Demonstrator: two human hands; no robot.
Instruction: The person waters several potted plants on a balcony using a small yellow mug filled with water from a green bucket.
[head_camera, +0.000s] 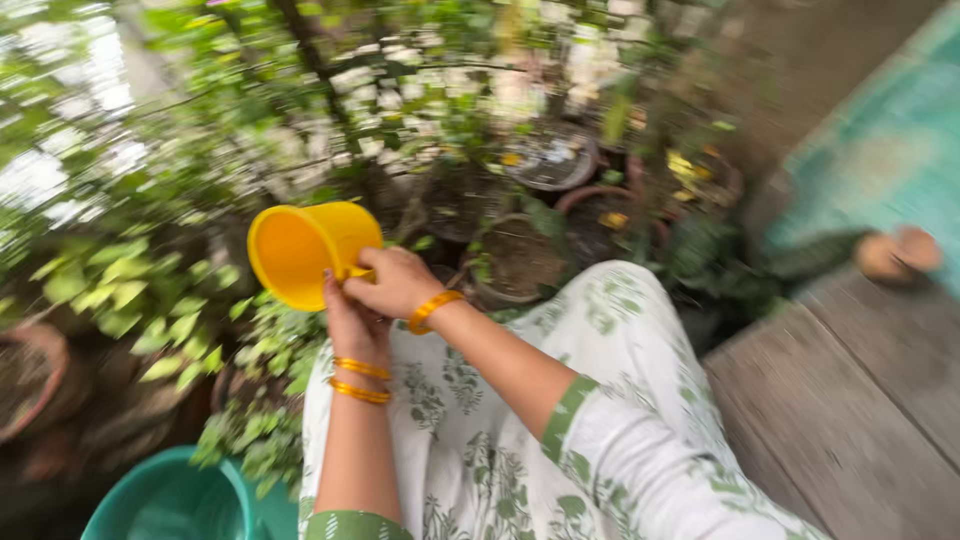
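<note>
White cotton cloth (600, 420) printed with green leaf sprigs fills the lower centre: soft, loosely draped, with a green band hemming each sleeve. Both forearms come out of it, bare.

Teal plastic tub (170, 500), bottom left: smooth, round-rimmed, partly cut off by the frame edge; contents cannot be read through the blur.

Left hand (352, 325) wears two thin orange bangles at the wrist. Its fingers are pressed together and curled up against the lower rear of the yellow mug (305, 250); fingertips meet the rim. Right hand (400, 283), one orange bangle at the wrist, lies just above the left; fingers are bent and close together, pinching the mug at its near side, where a handle would sit. Exact finger placement is smeared by motion.

Yellow mug: smooth plastic, tapered cylinder, tipped onto its side with the open mouth facing left and toward the camera. It is held in the air above leafy plants (130, 290), just left of the frame's centre. Interior looks bare yellow.

Beyond the hands: several round clay pots (600, 215), dull brown, filled with dark soil, standing close together rim to rim; little free room between them. Foliage crowds the whole left and top.

Right side: flat grey stone slabs (850, 400) with straight joints, open surface. Farther off, a turquoise floor patch (890, 150) and a foot (900, 252) resting at its edge.
</note>
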